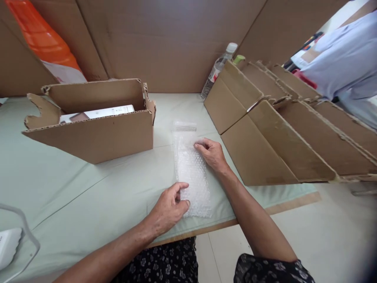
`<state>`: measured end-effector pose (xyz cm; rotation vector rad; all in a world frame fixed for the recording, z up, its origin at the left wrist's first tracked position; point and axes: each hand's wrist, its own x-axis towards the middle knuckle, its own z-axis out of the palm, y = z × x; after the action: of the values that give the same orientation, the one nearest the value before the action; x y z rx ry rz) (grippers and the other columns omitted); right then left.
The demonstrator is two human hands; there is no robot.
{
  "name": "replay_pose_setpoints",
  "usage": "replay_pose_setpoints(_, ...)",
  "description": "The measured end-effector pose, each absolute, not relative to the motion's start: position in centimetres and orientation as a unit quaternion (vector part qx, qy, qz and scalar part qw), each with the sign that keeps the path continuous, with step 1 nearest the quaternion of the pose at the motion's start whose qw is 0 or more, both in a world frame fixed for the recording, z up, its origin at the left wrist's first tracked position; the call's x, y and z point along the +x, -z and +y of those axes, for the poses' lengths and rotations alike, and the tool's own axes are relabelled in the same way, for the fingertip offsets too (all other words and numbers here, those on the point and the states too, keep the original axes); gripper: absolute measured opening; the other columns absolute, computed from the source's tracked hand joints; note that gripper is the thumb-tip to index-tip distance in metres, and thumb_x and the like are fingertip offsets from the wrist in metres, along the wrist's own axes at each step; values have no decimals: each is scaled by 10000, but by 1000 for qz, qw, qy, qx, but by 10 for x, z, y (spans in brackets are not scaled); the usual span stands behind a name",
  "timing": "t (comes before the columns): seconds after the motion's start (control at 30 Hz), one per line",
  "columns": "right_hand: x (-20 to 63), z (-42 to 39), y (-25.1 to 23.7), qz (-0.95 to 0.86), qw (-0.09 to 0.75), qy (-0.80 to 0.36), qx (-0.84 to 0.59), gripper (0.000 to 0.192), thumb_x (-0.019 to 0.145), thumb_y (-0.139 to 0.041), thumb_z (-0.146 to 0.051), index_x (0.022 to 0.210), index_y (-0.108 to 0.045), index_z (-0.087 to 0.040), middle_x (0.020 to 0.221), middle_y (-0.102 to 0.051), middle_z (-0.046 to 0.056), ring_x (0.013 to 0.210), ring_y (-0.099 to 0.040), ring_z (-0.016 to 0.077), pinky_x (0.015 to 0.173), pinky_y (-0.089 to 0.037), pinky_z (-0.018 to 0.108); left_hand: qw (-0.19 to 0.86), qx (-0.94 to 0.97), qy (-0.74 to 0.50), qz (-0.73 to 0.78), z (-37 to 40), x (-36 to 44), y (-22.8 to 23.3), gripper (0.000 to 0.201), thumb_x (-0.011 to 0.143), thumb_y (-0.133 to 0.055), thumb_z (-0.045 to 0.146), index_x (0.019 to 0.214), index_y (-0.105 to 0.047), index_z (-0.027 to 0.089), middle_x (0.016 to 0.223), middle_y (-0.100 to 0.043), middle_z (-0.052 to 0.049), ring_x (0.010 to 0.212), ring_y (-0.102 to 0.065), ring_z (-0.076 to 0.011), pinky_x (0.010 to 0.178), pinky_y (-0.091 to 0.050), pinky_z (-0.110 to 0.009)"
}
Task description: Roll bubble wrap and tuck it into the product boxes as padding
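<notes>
A clear bubble wrap bag (pixel 193 177) lies flat on the table, its long side running away from me. At its far end is a clear flap strip (pixel 185 126). My right hand (pixel 212 154) pinches the bag's upper right part between thumb and fingers. On the lower left edge rests my left hand (pixel 171 204), its thumb and index finger apart and touching the plastic; the other fingers are curled underneath and partly hidden. Left of the bag stands an open cardboard box (pixel 118 135) with a white box (pixel 113 111) inside it.
Several open cardboard boxes (pixel 265 145) stand in rows on the right. Behind them is a clear plastic bottle (pixel 217 70). An orange bottle (pixel 47 39) stands at the back left against cardboard walls. A white object (pixel 8 245) and a cable sit front left. Another person's sleeve (pixel 344 55) shows at right.
</notes>
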<state>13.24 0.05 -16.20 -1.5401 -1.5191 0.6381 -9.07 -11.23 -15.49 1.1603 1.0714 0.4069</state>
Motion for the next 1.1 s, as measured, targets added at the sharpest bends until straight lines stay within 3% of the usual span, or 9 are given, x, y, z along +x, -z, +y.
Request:
replay_pose_setpoints(0.17, 132, 2, 163, -636, 403, -234, -615, 230, 834, -615, -392, 805, -716, -187, 722, -658, -2, 640, -531, 141, 633, -405, 277, 697, 487, -181, 494, -120, -97, 143, 549, 814, -597, 279, 1350, -612, 160, 1011, -595, -58, 808, -543, -157, 765, -445, -302)
replay_pose_setpoints(0.33, 128, 5, 174, -668, 329, -170, -645, 162, 797, -633, -338, 696, -633, -211, 667, -608, 3, 685, -534, 177, 689, -387, 310, 692, 480, -179, 508, -115, -98, 151, 564, 789, -606, 285, 1320, -613, 95, 755, -541, 10, 678, -512, -141, 711, -421, -300)
replay_pose_setpoints(0.43, 127, 5, 177, -680, 311, -144, -648, 220, 774, -673, -336, 623, -569, -213, 690, -611, 20, 764, -541, 207, 770, -371, 347, 686, 494, -181, 502, -114, -99, 155, 565, 790, -606, 296, 1320, -618, 102, 728, -539, 19, 669, -521, -144, 703, -417, -302)
replay_pose_setpoints(0.7, 123, 13, 179, -704, 254, -124, -652, 156, 831, -644, -325, 733, -695, -216, 768, -671, 46, 868, -598, 248, 853, -372, 392, 675, 516, -155, 504, -116, -99, 150, 560, 833, -562, 255, 1364, -585, 80, 755, -563, 8, 715, -575, -155, 738, -443, -304)
replay_pose_setpoints(0.8, 122, 13, 179, -697, 249, -110, -663, 192, 832, -658, -368, 898, -732, -203, 911, -718, 81, 927, -608, 277, 882, -390, 422, 669, 529, -142, 503, -114, -100, 148, 559, 843, -554, 246, 1378, -570, 87, 782, -581, -1, 720, -591, -155, 744, -458, -305)
replay_pose_setpoints(0.93, 133, -23, 163, -685, 287, -62, -667, 460, 869, -653, -411, 1278, -641, -201, 1203, -704, 118, 928, -642, 270, 925, -438, 464, 622, 599, -136, 485, -116, -114, 137, 567, 847, -565, 251, 1404, -548, 148, 1029, -650, -67, 790, -630, -166, 736, -499, -307)
replay_pose_setpoints(1.03, 144, -81, 144, -754, 269, -101, -590, 306, 950, -595, -343, 1230, -665, -239, 1165, -728, 77, 925, -683, 232, 911, -496, 427, 533, 694, -142, 463, -118, -133, 131, 522, 880, -542, 240, 1399, -548, 185, 1159, -657, -89, 835, -644, -188, 757, -537, -344)
replay_pose_setpoints(1.1, 146, -120, 134, -805, 217, -146, -533, 288, 965, -588, -284, 1242, -664, -263, 1186, -732, 63, 1041, -687, 231, 926, -517, 411, 452, 754, -152, 452, -118, -143, 133, 462, 905, -489, 181, 1359, -573, 189, 1141, -674, -90, 910, -655, -219, 812, -553, -383)
